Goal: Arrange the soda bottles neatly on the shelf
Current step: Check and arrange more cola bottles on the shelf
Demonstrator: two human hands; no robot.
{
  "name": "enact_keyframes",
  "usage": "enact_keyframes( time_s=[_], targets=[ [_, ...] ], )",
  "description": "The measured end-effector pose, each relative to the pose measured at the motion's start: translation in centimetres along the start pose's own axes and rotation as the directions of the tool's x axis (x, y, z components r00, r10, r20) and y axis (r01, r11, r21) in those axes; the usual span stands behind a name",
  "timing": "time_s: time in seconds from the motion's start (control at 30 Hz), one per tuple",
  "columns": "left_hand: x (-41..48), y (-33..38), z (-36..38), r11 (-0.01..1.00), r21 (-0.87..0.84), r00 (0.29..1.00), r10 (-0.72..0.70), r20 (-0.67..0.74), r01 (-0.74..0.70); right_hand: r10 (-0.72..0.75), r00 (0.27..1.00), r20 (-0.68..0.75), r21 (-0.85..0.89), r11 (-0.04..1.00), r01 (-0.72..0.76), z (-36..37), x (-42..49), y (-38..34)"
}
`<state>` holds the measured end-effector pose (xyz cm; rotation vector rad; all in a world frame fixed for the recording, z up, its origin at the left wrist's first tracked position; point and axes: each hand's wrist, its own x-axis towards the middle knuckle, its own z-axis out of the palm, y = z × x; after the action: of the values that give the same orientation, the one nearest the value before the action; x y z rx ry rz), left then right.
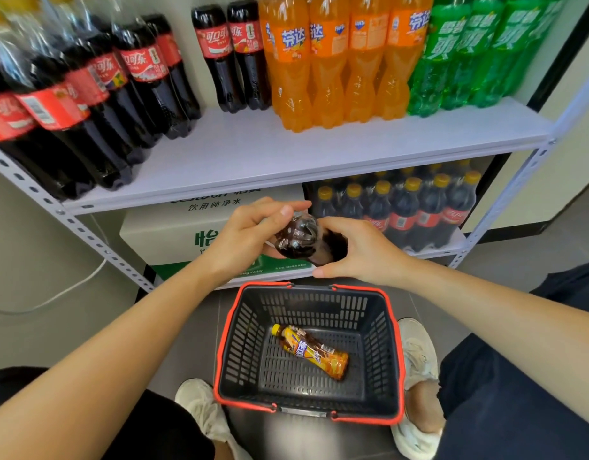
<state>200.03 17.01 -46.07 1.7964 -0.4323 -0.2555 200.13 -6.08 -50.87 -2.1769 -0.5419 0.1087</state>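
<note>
A dark cola bottle (301,239) is held between both hands above the basket, its ridged bottom turned toward me. My left hand (243,234) pinches the bottom end with thumb and fingers. My right hand (359,249) curls round the bottle's body. The white shelf (319,144) above carries large cola bottles (87,94) at the left, two small cola bottles (231,58) in the middle, orange soda bottles (336,61) and green soda bottles (479,51) at the right.
A black basket with a red rim (396,343) stands on the floor between my feet, with one yellow-labelled tea bottle (311,351) lying in it. The lower shelf holds a white water carton (173,230) and a wrapped pack of cola bottles (402,207).
</note>
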Motion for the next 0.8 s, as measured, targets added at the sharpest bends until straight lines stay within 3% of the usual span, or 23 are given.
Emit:
enact_keyframes(
  time_s=[0.13, 0.27, 0.53, 0.67, 0.73, 0.8],
  targets=[
    [0.0, 0.0, -0.7, 0.977, 0.143, 0.987, 0.152, 0.055, -0.158, 0.02, 1.0, -0.023, 0.022, 1.0, -0.02, -0.3, 0.3, -0.2],
    [-0.4, 0.3, -0.5, 0.948, 0.141, 0.958, 0.274, 0.089, -0.284, 0.027, 0.999, -0.038, 0.096, 0.995, -0.023, -0.5, 0.5, -0.5],
    [-0.9, 0.1, 0.8, 0.887, 0.207, 0.852, 0.456, -0.257, -0.412, 0.034, 0.998, -0.049, 0.244, 0.97, -0.021, -0.3, 0.8, -1.2],
    [-0.7, -0.2, 1.2, 0.94, 0.07, 0.838, 0.33, -0.434, -0.334, 0.085, 0.994, -0.075, 0.314, 0.948, -0.057, -0.1, 1.2, -1.5],
    [-0.5, -0.4, 0.9, 0.953, -0.008, 0.871, 0.272, -0.41, -0.301, 0.115, 0.991, -0.069, 0.346, 0.934, -0.084, 0.0, 1.3, -1.5],
    [-0.4, -0.7, 0.6, 0.961, 0.02, 0.899, 0.267, -0.347, -0.277, 0.143, 0.988, -0.062, 0.4, 0.911, -0.107, -0.1, 1.3, -1.6]
  ],
)
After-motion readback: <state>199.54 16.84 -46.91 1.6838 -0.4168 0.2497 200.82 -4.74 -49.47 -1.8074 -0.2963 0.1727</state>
